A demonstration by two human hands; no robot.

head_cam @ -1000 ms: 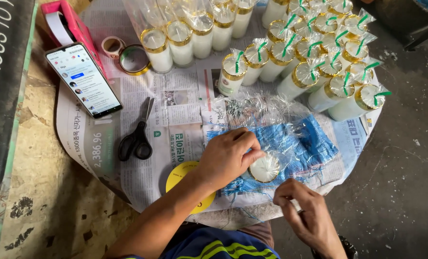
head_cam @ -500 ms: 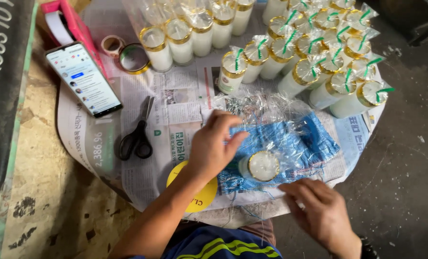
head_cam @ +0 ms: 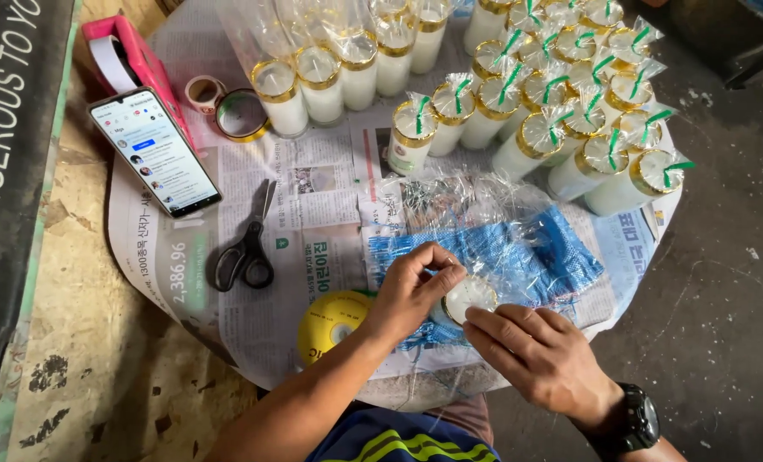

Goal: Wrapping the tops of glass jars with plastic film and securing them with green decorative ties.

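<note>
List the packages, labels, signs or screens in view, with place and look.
Phone: left on the newspaper, lit white screen.
Sign: far left, dark with pale lettering.
Wrapped candles: top right, clear film, green ties.
Newspaper: covers the table, printed.
Yellow disc: beside left hand.

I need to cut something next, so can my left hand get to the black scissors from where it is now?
Probably yes. The left hand sits at the candle, and the scissors lie open on bare newspaper to its left, with nothing stacked between them.
</note>
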